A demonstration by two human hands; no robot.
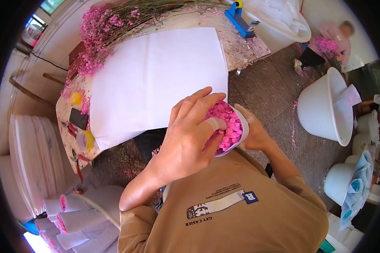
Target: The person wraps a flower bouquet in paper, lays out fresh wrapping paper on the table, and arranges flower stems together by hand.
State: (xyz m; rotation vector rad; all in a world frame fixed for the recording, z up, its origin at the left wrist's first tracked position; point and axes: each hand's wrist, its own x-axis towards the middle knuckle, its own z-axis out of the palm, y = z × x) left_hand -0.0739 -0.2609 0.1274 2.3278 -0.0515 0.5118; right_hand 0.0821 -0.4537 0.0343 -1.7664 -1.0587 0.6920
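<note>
A bunch of pink flowers (229, 128), its small blooms packed tight, is wrapped in white paper in front of my chest. My right hand (252, 131) holds the wrapped bunch from its right side; the paper hides part of its fingers. Over the bloom end lies my left hand (189, 128), its fingers curved across the flowers and the far edge of the wrap. One left finger has a pale strip of tape around it and presses on the blooms. Beyond both hands, large white paper sheets (156, 76) lie on the worktable.
Loose pink flower stems (109, 29) lie at the table's far left. A blue tape dispenser (240, 21) stands far right, pliers (77, 158) near left. Wrapped bunches (78, 221) stack at lower left. White tubs (321, 109) stand right; a person (335, 40) sits beyond.
</note>
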